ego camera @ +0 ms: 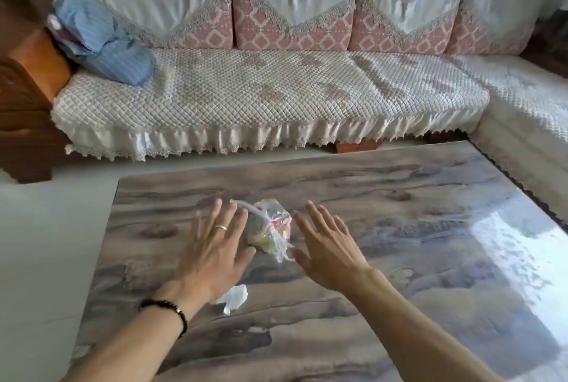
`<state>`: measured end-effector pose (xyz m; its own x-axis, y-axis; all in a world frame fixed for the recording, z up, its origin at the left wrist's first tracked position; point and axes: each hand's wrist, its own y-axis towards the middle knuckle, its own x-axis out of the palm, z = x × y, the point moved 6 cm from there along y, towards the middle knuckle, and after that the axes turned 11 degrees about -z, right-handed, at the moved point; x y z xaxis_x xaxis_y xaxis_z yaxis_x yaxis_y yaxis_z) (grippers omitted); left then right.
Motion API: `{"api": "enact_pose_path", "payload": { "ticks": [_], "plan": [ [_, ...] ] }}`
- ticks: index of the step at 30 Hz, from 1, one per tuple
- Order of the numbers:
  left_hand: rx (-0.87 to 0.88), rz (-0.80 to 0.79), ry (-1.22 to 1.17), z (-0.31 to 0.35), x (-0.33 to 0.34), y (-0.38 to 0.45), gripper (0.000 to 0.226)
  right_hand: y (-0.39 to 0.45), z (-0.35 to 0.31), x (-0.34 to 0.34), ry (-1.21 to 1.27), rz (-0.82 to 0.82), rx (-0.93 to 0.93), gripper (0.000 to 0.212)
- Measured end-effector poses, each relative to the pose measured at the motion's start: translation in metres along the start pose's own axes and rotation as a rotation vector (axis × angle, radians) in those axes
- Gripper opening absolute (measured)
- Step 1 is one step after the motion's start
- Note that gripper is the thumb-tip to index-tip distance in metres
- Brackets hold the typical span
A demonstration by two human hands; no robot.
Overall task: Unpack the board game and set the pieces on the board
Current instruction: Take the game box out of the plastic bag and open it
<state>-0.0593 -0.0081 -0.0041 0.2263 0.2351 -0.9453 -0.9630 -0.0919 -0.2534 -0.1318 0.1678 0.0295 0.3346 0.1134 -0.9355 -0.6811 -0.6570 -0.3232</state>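
On the marbled table (399, 228), plastic bag (269, 225) between left hand (212, 255) and right hand (330, 254), both grips apart, crumpled tissue (235, 297) nearby.

Soft daylight fills the room. A bright white glare lies along the right edge of my glossy table (399, 243). My left hand (215, 246) smears slightly with motion blur. The sofa (261, 99) bows from wide-angle distortion.

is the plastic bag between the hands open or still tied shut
Shut, as far as shows: the clear plastic bag lies bundled on the table, its twisted neck trailing off, the contents still inside. Whether it is knotted, cannot tell.
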Motion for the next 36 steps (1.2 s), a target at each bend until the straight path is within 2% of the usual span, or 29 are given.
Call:
{"api": "enact_pose_path", "payload": {
  "ticks": [2,4,6,10,13,16,21,23,25,26,29,31,34,36],
  "plan": [
    [-0.04,-0.075,-0.004,-0.001,0.041,0.022,0.095,0.026,0.011,0.046,0.048,-0.053,-0.028,0.068],
    [-0.074,-0.1,-0.025,-0.005,0.076,0.047,0.085,0.058,0.023,0.095,0.093,-0.102,-0.03,0.074],
    [-0.091,-0.095,-0.067,-0.007,0.11,0.069,0.071,0.09,0.032,0.134,0.147,-0.096,-0.035,0.078],
    [-0.138,-0.035,-0.239,-0.013,0.152,0.112,0.067,0.137,0.055,0.176,0.178,-0.071,-0.032,0.073],
    [-0.12,0.037,-0.341,-0.007,0.164,0.128,0.059,0.143,0.064,0.186,0.225,0.062,-0.078,0.061],
    [-0.059,0.092,-0.352,0.007,0.167,0.133,0.051,0.126,0.075,0.189,0.249,0.09,-0.118,0.057],
    [0.155,0.035,-0.334,0.038,0.174,0.131,0.042,0.089,0.113,0.164,0.341,0.16,-0.097,0.034],
    [0.253,-0.007,-0.317,0.056,0.177,0.133,0.042,0.086,0.126,0.154,0.35,0.218,-0.079,0.034],
    [0.297,-0.015,-0.286,0.072,0.18,0.131,0.045,0.086,0.132,0.16,0.323,0.179,-0.076,0.044],
    [0.301,-0.008,-0.28,0.079,0.182,0.129,0.05,0.084,0.134,0.166,0.309,0.172,-0.073,0.041],
    [0.225,-0.016,-0.354,0.087,0.186,0.123,0.06,0.07,0.148,0.177,0.312,0.287,-0.028,0.016],
    [0.258,0.044,-0.363,0.093,0.187,0.118,0.048,0.059,0.15,0.18,0.291,0.33,-0.018,0.013],
    [0.358,0.173,-0.23,0.103,0.194,0.099,0.031,0.034,0.146,0.191,0.293,0.323,-0.034,0.016],
    [0.364,0.22,-0.17,0.108,0.199,0.076,0.035,0.011,0.145,0.2,0.316,0.312,-0.02,0.023]
  ]
}}
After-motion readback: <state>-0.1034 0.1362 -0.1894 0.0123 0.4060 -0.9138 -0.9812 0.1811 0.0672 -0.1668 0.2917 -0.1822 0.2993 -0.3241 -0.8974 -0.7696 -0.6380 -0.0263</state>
